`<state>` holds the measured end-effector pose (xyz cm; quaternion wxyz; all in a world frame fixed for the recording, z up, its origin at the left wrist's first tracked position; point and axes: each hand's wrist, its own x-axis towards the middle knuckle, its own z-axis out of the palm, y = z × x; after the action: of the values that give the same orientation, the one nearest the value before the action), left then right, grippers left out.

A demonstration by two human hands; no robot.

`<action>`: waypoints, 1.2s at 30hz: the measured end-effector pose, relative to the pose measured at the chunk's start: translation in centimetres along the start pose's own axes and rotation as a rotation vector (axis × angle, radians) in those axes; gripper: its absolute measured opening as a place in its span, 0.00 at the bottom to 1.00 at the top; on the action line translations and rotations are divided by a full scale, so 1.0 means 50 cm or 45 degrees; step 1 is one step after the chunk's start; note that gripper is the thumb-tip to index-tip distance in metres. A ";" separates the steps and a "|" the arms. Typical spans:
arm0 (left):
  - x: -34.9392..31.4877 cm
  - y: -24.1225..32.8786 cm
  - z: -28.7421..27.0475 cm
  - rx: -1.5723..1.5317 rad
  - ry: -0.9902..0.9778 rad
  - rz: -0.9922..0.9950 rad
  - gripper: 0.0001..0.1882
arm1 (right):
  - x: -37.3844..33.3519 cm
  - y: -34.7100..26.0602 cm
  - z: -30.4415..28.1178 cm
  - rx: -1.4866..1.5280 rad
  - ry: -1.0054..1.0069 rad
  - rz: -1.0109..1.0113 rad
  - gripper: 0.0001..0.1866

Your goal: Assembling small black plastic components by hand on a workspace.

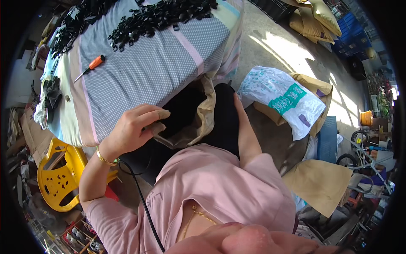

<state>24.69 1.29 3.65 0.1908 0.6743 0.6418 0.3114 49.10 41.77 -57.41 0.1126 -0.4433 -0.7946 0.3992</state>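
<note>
My left hand [138, 126] hovers at the near left rim of a brown paper bag [206, 113] between my legs and the table. Its thumb and fingers are curved and apart, with nothing visible between them. Tan coverings wrap its fingertips. The bag gapes upward, its inside dark. Against my right thigh lies my right hand [239, 106], its fingers mostly hidden beside the leg. Small black plastic pieces [158, 22] are heaped at the far side of the cloth-covered table [139, 72]. An orange-handled screwdriver [96, 62] rests toward the table's left.
Dark gloves [52, 94] lie at the table's left edge. A yellow plastic chair [57, 182] stands left of me. On the right are a white plastic sack [275, 95], a flattened brown sheet [321, 184] and a blue crate [349, 34]. A black cable [141, 199] hangs along my left side.
</note>
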 end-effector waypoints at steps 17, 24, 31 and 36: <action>-0.219 -0.075 -0.023 1.025 0.498 -0.544 0.21 | -0.182 -0.336 -0.063 0.419 0.461 0.267 0.19; -0.219 -0.069 -0.024 1.035 0.557 -0.503 0.20 | -0.308 -0.900 -0.146 1.068 0.184 -0.373 0.17; -0.215 -0.065 -0.030 0.951 0.596 -0.489 0.19 | -0.376 -0.911 -0.042 0.357 -0.161 -1.032 0.08; -0.218 -0.070 -0.044 0.784 0.487 -0.558 0.25 | -0.395 -1.045 -0.229 0.418 -0.273 -1.266 0.06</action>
<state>20.80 -9.40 1.04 -0.0803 0.4775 0.8569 0.1766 34.59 17.12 -8.09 0.2741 0.0533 -0.8430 0.4598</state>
